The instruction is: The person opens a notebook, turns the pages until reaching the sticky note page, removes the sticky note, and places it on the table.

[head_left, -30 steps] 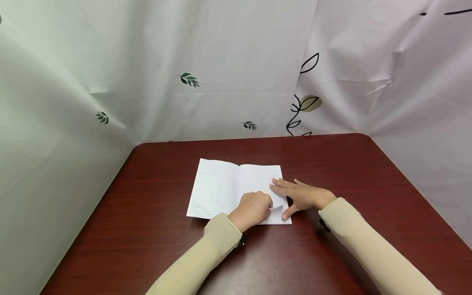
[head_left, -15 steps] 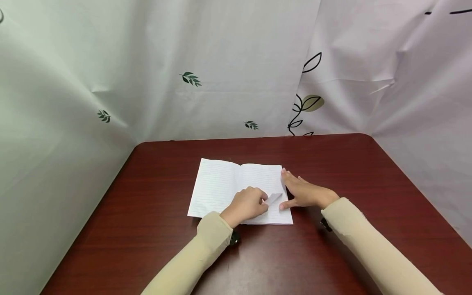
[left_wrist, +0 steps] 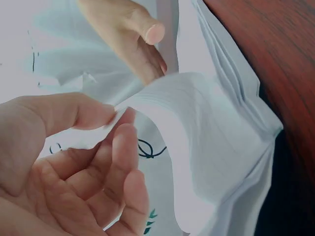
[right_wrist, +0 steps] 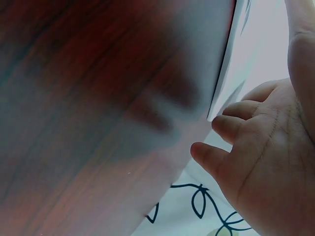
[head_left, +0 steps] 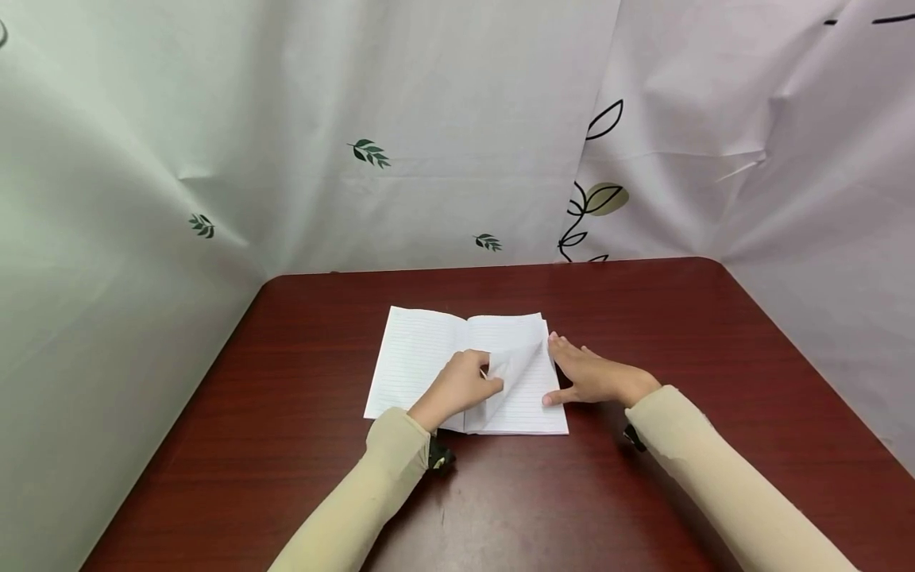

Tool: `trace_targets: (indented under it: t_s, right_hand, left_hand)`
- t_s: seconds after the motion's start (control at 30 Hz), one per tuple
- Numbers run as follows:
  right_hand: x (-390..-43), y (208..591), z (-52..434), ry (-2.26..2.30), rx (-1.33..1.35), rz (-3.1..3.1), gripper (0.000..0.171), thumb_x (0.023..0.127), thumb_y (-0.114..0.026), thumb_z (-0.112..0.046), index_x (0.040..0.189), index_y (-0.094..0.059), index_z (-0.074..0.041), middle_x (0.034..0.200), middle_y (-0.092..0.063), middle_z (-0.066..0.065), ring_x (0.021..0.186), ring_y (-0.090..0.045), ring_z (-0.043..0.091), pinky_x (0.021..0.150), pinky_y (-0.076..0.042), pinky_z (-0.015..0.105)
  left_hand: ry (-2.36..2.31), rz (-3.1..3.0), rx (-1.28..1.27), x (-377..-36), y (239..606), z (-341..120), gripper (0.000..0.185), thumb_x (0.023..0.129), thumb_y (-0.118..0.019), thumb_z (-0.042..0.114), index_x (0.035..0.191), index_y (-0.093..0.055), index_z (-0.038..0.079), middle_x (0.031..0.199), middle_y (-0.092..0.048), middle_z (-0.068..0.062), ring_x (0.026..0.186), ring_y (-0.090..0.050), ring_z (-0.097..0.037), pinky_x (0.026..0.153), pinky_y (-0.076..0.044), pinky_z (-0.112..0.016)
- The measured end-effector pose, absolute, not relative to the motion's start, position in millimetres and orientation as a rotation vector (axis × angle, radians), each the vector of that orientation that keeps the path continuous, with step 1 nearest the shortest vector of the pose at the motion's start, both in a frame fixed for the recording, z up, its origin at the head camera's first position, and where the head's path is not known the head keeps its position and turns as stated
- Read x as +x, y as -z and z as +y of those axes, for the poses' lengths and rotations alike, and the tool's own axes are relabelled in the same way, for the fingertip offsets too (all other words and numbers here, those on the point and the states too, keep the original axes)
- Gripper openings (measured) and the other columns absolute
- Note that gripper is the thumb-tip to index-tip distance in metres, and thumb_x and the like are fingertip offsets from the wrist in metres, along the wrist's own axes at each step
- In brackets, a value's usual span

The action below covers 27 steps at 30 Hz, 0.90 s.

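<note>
The table (head_left: 643, 318) lies bare all round the open notebook (head_left: 418, 357), so hands could pass along its near edge, its far strip and both sides. Hanging curtains (head_left: 429, 119) wall it in on the left, far and right, leaving only the near side open. Over the notebook's right half, a lifted page (head_left: 518, 369) pinched by the left hand (head_left: 461, 385) stands in the way, with the right hand (head_left: 589, 377) pressed just beside it.

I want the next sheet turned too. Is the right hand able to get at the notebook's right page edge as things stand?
Probably yes: the right hand rests at the notebook edge, and the left hand holds the lifted page clear.
</note>
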State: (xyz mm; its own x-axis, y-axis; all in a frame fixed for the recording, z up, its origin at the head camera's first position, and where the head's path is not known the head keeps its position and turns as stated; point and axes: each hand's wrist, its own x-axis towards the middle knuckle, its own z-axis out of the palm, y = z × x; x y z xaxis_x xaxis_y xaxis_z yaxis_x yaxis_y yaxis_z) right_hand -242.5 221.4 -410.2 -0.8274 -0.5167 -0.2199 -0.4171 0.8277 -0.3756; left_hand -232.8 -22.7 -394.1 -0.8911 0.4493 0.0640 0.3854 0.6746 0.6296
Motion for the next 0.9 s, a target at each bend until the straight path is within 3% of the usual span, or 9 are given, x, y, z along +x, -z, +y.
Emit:
trace_targets:
  t_s: [0.2,0.37,0.5,0.63,0.77,0.9]
  right_hand:
    - [-240.9,409.1,220.1,0.444,-0.718,2.682,0.104,0.086,-0.065,-0.050,0.147,-0.011,0.015,0.155,-0.011,0.032,0.144,-0.012,0.046,0.111,-0.016,0.064]
    - [-241.5,411.0,220.8,0.439,-0.726,2.681,0.105,0.084,-0.064,-0.053,0.148,-0.013,0.012,0.156,-0.012,0.029,0.145,-0.013,0.044,0.112,-0.015,0.063]
    - [-241.1,411.7,221.3,0.441,-0.734,2.679,0.106,0.083,-0.064,-0.055,0.149,-0.013,0.011,0.157,-0.012,0.027,0.146,-0.013,0.043,0.112,-0.014,0.063]
    - [-240.6,411.3,220.5,0.446,-0.749,2.674,0.105,0.083,-0.065,-0.055,0.150,-0.014,0.007,0.158,-0.012,0.024,0.146,-0.012,0.040,0.113,-0.013,0.063]
    - [-241.4,412.4,219.6,0.445,-0.777,2.674,0.104,0.083,-0.065,-0.055,0.150,-0.015,0.006,0.159,-0.013,0.023,0.147,-0.013,0.039,0.112,-0.013,0.064]
    - [-241.9,414.2,218.9,0.456,-0.798,2.663,0.106,0.081,-0.068,-0.054,0.151,-0.014,0.004,0.159,-0.013,0.021,0.147,-0.014,0.037,0.112,-0.012,0.064]
  left_hand:
    - [-1.163,2.756,0.627,-237.7,392.1,-31.8,0.045,0.082,-0.068,0.016,0.057,-0.031,0.016,0.055,-0.028,0.006,0.053,-0.029,-0.009,0.049,-0.026,-0.020]
    - [-1.268,2.739,0.545,-242.3,392.5,-38.7,0.044,0.084,-0.069,0.022,0.056,-0.036,0.015,0.054,-0.030,0.006,0.053,-0.030,-0.008,0.050,-0.027,-0.021]
    - [-1.329,2.735,0.515,-246.5,390.5,-44.4,0.028,0.084,-0.068,0.022,0.063,-0.054,0.011,0.055,-0.039,0.005,0.054,-0.035,-0.009,0.051,-0.031,-0.023]
    - [-1.350,2.748,0.456,-250.9,388.7,-50.8,0.015,0.084,-0.069,0.022,0.083,-0.070,0.007,0.061,-0.052,0.003,0.056,-0.042,-0.009,0.053,-0.035,-0.023]
    - [-1.392,2.732,0.387,-253.8,385.4,-57.2,0.017,0.084,-0.070,0.023,0.090,-0.074,0.007,0.068,-0.061,0.000,0.059,-0.044,-0.010,0.055,-0.036,-0.024]
    - [-1.431,2.714,0.354,-255.4,381.9,-64.5,0.016,0.083,-0.071,0.020,0.092,-0.075,0.007,0.084,-0.070,-0.003,0.073,-0.056,-0.013,0.066,-0.043,-0.026]
